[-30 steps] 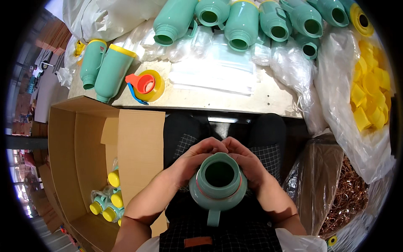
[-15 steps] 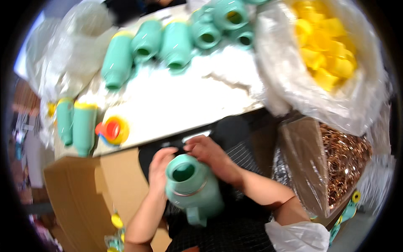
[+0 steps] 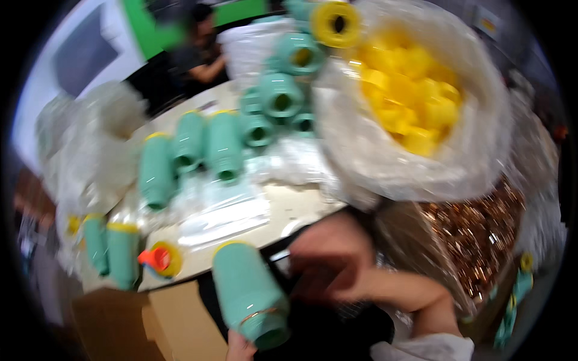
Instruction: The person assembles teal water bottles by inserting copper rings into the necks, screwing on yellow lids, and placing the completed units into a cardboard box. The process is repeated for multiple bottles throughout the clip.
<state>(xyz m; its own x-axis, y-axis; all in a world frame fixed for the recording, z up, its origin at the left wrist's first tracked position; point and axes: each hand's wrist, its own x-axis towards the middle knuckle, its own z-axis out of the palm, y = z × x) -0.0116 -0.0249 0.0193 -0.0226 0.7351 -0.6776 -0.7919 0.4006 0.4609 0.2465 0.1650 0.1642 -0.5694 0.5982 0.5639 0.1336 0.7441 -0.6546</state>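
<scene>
- the left hand (image 3: 241, 349) barely shows at the bottom edge, under a mint-green bottle (image 3: 250, 295) that lies tilted, its base up toward the table and its mouth end down near the lap; it seems to be carrying the bottle, though how the fingers wrap it i cannot tell.
- the right hand (image 3: 328, 265) sits just beside the bottle, blurred; whether it is clenched or loose i cannot tell.
- it looks to me like the bottle is being turned over mid-handling, and any next move would need the right hand steadied on it first.
- the table edge (image 3: 265, 237) runs right above the bottle, so there is little room there.
- a clear bag of yellow caps (image 3: 409, 102) crowds the right, with a sack of copper-coloured rings (image 3: 481, 234) below it.
- more green bottles (image 3: 192, 150) lie across the table; a cardboard box (image 3: 174, 325) stands open at lower left.
</scene>
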